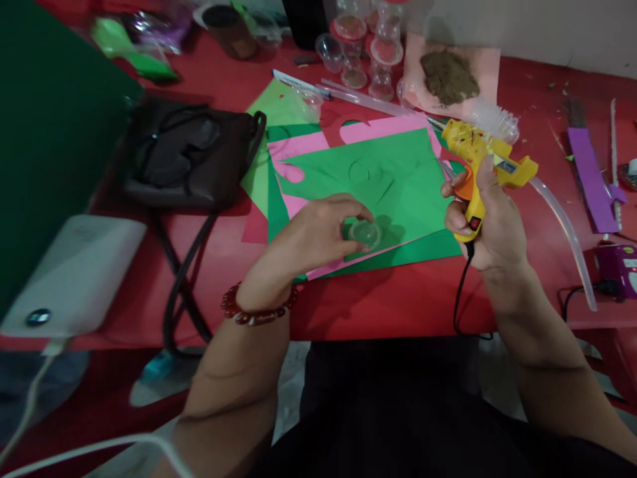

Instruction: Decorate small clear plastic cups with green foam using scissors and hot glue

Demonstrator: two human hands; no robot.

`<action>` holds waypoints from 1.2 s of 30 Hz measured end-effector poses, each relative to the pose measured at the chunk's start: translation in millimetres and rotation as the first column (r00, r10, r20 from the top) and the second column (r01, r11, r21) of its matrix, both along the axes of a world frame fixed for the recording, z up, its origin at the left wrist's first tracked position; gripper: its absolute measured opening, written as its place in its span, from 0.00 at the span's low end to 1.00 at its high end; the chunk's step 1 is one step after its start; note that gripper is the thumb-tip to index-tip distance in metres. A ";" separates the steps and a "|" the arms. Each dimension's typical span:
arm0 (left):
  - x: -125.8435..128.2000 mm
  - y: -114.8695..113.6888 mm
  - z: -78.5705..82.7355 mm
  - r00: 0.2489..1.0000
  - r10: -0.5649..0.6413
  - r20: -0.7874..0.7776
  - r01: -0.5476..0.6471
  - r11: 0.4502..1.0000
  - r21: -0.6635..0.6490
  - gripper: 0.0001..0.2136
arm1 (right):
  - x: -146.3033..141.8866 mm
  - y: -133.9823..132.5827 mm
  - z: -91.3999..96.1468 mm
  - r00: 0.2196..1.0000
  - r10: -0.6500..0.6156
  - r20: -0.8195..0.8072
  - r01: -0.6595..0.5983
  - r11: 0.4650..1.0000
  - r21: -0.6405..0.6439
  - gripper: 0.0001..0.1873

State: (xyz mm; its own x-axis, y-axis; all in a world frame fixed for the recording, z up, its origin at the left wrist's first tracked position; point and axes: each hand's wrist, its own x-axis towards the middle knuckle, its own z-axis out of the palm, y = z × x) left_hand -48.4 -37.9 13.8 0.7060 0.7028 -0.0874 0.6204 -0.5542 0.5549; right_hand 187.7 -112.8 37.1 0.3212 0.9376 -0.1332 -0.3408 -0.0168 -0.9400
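My left hand pinches a small clear plastic cup over the green foam sheet; a red bead bracelet is on that wrist. My right hand is wrapped round the handle of a yellow hot glue gun, a finger on its orange trigger. The gun's nozzle points up and left, and a clear glue stick sticks out of its back. Its black cord hangs down over the table edge.
Pink and light green sheets lie under the green one on the red table. A black bag and white power bank sit left. Clear cups, brown powder on pink paper and purple strips lie farther back and right.
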 end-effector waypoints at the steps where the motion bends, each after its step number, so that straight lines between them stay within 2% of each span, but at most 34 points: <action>1: 0.0 0.2 -0.1 1.000 -0.006 -0.005 0.006 1.000 0.007 0.14 | -0.3 -0.1 0.5 1.000 0.002 -0.002 -0.002 1.000 0.002 0.30; 11: 0.3 -0.9 -10.8 0.997 0.034 0.072 -0.029 0.997 -0.066 0.12 | -2.1 -1.9 2.6 0.999 0.037 0.025 -0.037 0.999 0.011 0.28; 18: 0.0 0.6 -14.2 0.993 0.048 0.105 -0.040 0.996 -0.078 0.14 | -1.6 1.1 -5.3 0.998 0.020 0.064 -0.020 1.000 -0.004 0.26; 21: -1.1 3.0 -15.2 0.992 0.036 0.121 -0.026 0.996 -0.084 0.13 | -4.0 6.1 -9.7 0.997 0.022 0.079 -0.018 0.999 -0.050 0.25; 25: -1.3 6.5 -18.8 0.990 0.036 0.139 -0.023 0.995 -0.094 0.11 | 2.4 11.9 -11.0 0.994 0.098 0.043 -0.092 0.989 -0.115 0.25; 28: -1.0 7.0 -20.2 0.982 0.024 0.186 -0.004 0.994 -0.107 0.10 | 22.7 6.8 -8.5 0.994 0.094 0.050 -0.088 0.991 -0.105 0.25; 31: -0.8 7.8 -19.5 0.980 0.029 0.199 -0.003 0.992 -0.130 0.10 | 59.6 -5.2 -5.3 0.990 0.035 0.138 -0.016 0.991 -0.136 0.20; 34: 0.1 10.5 -19.0 0.979 0.032 0.201 0.001 0.987 -0.162 0.10 | 104.3 -14.7 -0.6 0.957 0.051 0.285 0.040 0.952 -0.304 0.11; 36: 0.7 12.5 -19.2 0.976 0.030 0.214 0.005 0.987 -0.160 0.10 | 130.9 -16.3 3.2 0.886 0.118 0.448 0.124 0.871 -0.475 0.12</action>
